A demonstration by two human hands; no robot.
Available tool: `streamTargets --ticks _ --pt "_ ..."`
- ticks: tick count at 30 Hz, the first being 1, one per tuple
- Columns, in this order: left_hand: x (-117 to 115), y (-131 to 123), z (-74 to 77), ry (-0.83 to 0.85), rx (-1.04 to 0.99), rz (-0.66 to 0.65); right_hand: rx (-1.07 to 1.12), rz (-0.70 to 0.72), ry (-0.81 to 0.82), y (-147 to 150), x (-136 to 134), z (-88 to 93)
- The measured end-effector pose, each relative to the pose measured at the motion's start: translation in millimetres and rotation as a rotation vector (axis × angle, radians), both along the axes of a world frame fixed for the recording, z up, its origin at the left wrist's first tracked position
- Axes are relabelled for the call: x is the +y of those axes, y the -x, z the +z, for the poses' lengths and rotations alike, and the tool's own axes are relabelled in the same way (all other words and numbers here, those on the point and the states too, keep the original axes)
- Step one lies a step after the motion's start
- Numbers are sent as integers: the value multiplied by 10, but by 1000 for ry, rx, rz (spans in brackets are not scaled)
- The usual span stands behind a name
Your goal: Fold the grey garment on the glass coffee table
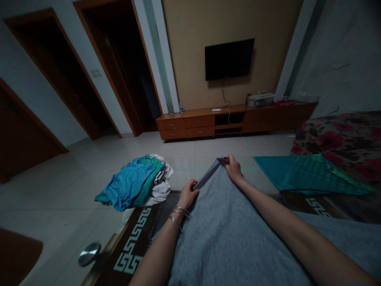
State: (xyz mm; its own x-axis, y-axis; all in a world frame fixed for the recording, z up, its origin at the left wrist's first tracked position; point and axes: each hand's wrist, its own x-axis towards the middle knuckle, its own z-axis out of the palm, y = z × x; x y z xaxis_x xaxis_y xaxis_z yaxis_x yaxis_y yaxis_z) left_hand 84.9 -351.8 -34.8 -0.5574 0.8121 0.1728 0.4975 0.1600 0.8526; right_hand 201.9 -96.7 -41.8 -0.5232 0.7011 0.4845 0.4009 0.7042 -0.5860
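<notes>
Patterned surface (135, 230) with a grey cloth (226, 234) drawn across the middle of the view.
The cloth runs between the forearms — a clothes pile (133, 182) to its left, a flat teal cloth (291, 172) to its right. Left hand (188, 193): fingers pinching the grey edge; right hand (233, 167): fingers pinching farther along, near the top — silver bangles (180, 208) ring the left wrist.

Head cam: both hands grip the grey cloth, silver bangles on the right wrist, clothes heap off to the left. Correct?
No: the head view shows the silver bangles on the left wrist, not the right. The rest holds: left hand and right hand grip the grey cloth, clothes heap off to the left.
</notes>
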Motion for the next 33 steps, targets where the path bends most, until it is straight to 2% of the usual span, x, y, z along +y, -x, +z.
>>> streamTargets --ticks 4,7,9,11,13,16,19,22,27,31,33 --pt "2 91 45 58 -120 38 67 -18 -71 57 1 184" --pt "-9 157 68 155 -74 129 -173 77 -54 188 3 260" --pt "-2 177 68 204 -8 164 -386 169 19 257 58 262" --pt "13 178 61 232 59 187 -511 186 96 252 180 254" --pt "30 168 52 254 121 209 -581 136 161 137 359 262" --pt "49 151 46 287 185 218 -707 38 262 -203 622 302" --pt "65 137 42 316 236 216 -796 -24 350 -573 698 300" --pt "82 122 30 334 297 220 -788 -22 374 -802 533 216" --pt "99 117 1 350 392 222 -629 9 332 -867 188 106" --pt "99 118 -19 340 444 235 -453 -1 310 -916 179 122" --pt "98 115 -26 336 456 238 -362 56 370 -981 225 120"
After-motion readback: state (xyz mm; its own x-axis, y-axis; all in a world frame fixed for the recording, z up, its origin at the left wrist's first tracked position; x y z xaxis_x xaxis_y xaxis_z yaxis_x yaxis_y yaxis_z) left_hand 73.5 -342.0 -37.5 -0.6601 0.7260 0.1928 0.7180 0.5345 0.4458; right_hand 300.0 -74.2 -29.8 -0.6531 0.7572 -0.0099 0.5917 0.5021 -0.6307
